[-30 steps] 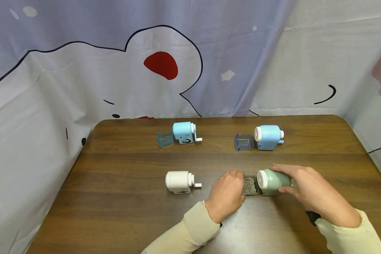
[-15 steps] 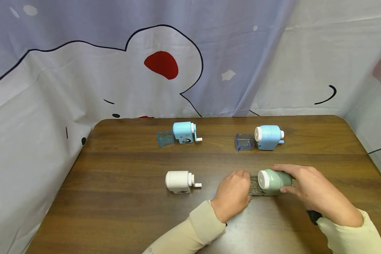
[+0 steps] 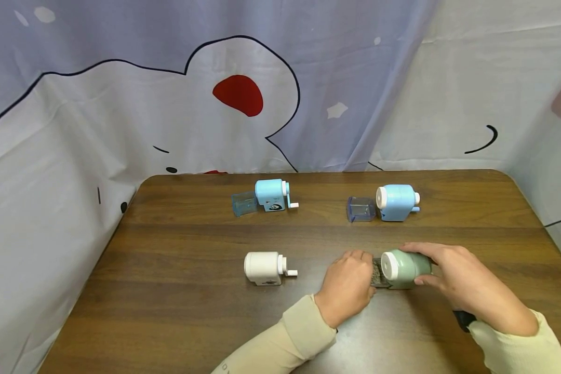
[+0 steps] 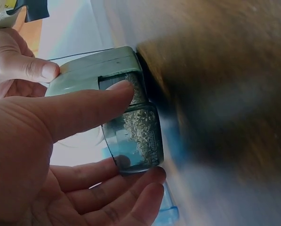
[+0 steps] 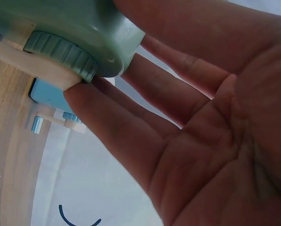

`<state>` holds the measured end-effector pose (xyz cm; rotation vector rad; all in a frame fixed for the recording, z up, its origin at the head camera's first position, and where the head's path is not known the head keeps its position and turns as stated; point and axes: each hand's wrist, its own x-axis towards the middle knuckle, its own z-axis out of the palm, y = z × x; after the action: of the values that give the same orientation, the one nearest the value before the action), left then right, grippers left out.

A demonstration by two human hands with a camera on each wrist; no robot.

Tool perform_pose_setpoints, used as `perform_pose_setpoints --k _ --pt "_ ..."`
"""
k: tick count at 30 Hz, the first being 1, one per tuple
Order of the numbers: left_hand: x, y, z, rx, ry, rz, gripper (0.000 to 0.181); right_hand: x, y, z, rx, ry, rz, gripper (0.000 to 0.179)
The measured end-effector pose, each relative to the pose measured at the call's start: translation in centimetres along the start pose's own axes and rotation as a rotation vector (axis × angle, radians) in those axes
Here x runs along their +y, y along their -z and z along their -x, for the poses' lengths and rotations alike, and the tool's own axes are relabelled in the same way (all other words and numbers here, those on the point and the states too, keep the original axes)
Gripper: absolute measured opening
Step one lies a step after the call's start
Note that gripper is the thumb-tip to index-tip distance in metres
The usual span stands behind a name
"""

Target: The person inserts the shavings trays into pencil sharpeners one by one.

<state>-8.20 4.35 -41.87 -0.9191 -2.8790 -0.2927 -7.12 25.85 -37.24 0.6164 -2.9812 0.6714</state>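
Green sharpener (image 3: 412, 268) on wooden table (image 3: 168, 311), patterned curtain (image 3: 121, 119) behind; our right hand (image 3: 458, 278) grips it, left hand (image 3: 349, 285) pinches its drawer (image 4: 142, 132).

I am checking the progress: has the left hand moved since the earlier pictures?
Yes, the left hand has moved rightward, farther from the white sharpener in the head view.

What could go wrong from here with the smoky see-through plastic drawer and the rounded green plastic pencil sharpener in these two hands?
The drawer sits partly out of the sharpener and holds pale shavings, so a jerk might spill some.

The left hand has its thumb near where drawer and sharpener meet, so closing them could pinch it.

The right hand grips the sharpener near its beige crank, so a hard push might twist it.
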Motion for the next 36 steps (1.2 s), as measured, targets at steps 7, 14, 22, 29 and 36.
perform_pose_setpoints --k 7,14,22,29,36 --pt "0.3 0.0 -0.3 -0.008 -0.004 -0.011 0.050 0.0 0.0 0.0 0.000 0.003 -0.001 0.061" --pt "0.5 -0.2 -0.5 -0.016 -0.001 -0.006 0.051 0.0 0.0 0.0 -0.005 -0.003 0.000 0.061" --pt "0.6 -0.3 -0.7 0.005 -0.001 0.015 0.052 0.0 0.0 0.0 -0.002 0.005 0.000 0.060" --pt "0.8 -0.4 -0.9 0.009 0.009 0.018 0.056 0.0 0.1 0.0 0.003 0.009 -0.004 0.061" --pt "1.0 -0.6 -1.0 0.000 0.027 0.021 0.062 0.0 0.0 0.0 -0.002 0.002 -0.003 0.061"
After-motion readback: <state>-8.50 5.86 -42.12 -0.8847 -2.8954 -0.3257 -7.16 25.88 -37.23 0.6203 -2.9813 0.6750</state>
